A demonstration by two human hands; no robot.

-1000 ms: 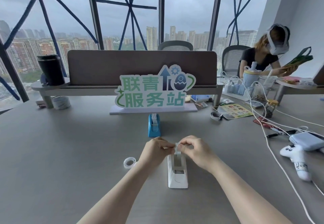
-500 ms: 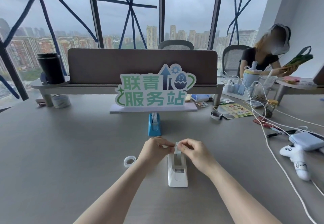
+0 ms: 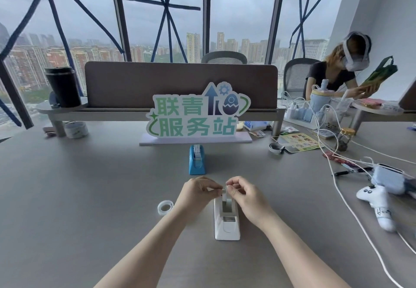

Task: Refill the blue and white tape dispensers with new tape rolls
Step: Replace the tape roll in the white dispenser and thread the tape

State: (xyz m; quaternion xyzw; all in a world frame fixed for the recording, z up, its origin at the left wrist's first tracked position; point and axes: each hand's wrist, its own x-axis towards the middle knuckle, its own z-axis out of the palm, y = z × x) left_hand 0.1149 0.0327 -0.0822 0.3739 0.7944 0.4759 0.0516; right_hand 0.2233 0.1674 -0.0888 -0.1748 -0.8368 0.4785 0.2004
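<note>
Little is changing over the last second: my left hand (image 3: 198, 192) and right hand (image 3: 244, 194) are still pinching the small tape roll (image 3: 223, 191) between closed fingertips over the white dispenser (image 3: 227, 222) on the grey bench (image 3: 90, 197), so I judge seating unfinished. A spare roll (image 3: 165, 207) is lying left. Farther off, the blue dispenser (image 3: 197, 161) is standing loaded below the sign (image 3: 193, 116); beyond, windows are showing a city.
</note>
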